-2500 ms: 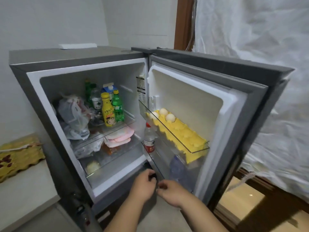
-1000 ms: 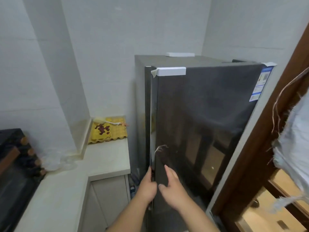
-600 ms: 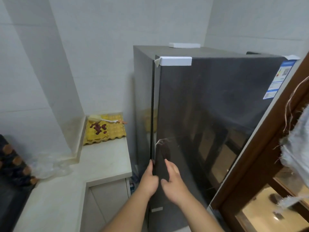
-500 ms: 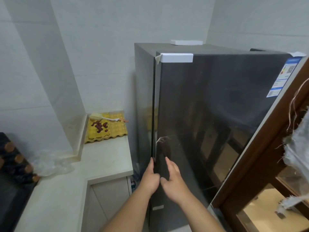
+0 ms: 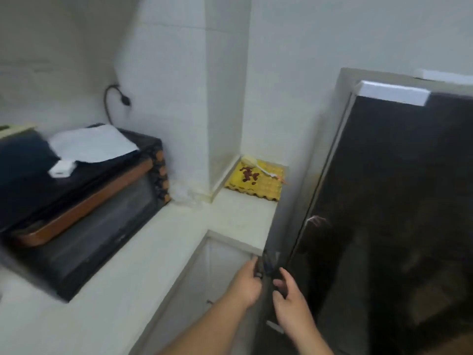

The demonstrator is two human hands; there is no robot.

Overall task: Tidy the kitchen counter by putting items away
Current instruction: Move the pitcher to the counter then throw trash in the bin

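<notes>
The dark glossy fridge [image 5: 399, 201] stands at the right with its door shut. My left hand [image 5: 247, 284] and my right hand [image 5: 290, 301] hover side by side at the door's lower left edge, fingers apart, holding nothing. A yellow egg tray [image 5: 258, 181] with red bits and a pale utensil on it lies on the pale counter [image 5: 122, 290], in the corner beside the fridge.
A black toaster oven [image 5: 84, 208] sits on the counter at the left, with white paper [image 5: 92, 144] and a small white box [image 5: 61, 169] on top. A black cable [image 5: 112, 101] hangs on the wall. A cabinet door [image 5: 204, 283] lies below the counter.
The fridge door went from wide open to shut. My view has swung left, bringing the toaster oven and counter in. Both hands have eased off the door edge.
</notes>
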